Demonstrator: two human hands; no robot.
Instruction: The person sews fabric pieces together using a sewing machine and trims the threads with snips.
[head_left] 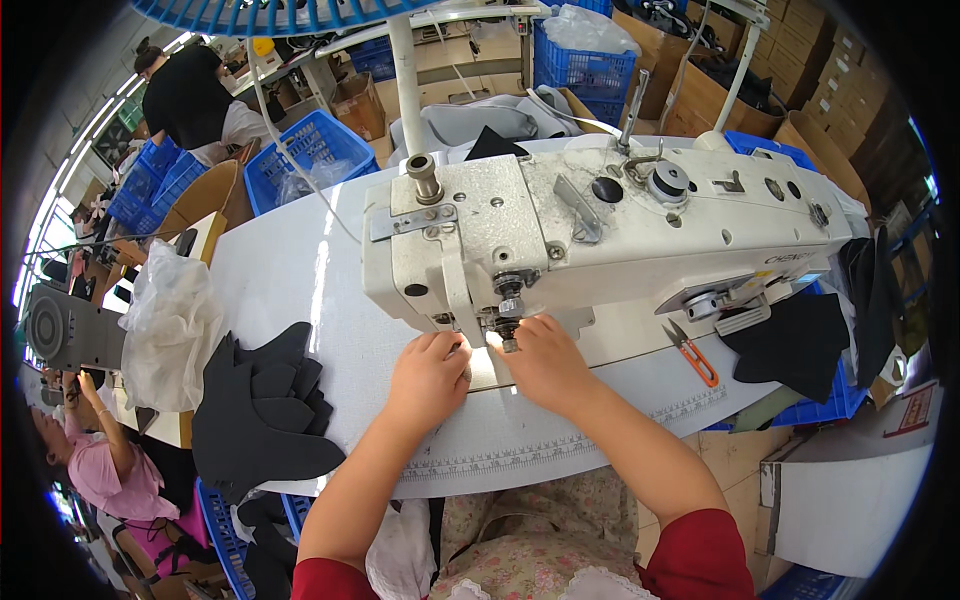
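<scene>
A white industrial sewing machine stands on a pale table, its needle end in front of me. My left hand is curled beside the needle area, fingers closed, with a small dark edge showing at the fingertips. My right hand is closed just right of the presser parts, fingertips close to the needle. What either hand grips is hidden by the fingers and the machine head. To the left lies a fanned stack of black cut fabric pieces. Orange-handled thread snips rest on the right of the machine bed.
A measuring scale runs along the table's near edge. More black fabric lies at the right. A crumpled clear plastic bag sits at the left. Blue baskets and cardboard boxes stand around. Two other people are at the left.
</scene>
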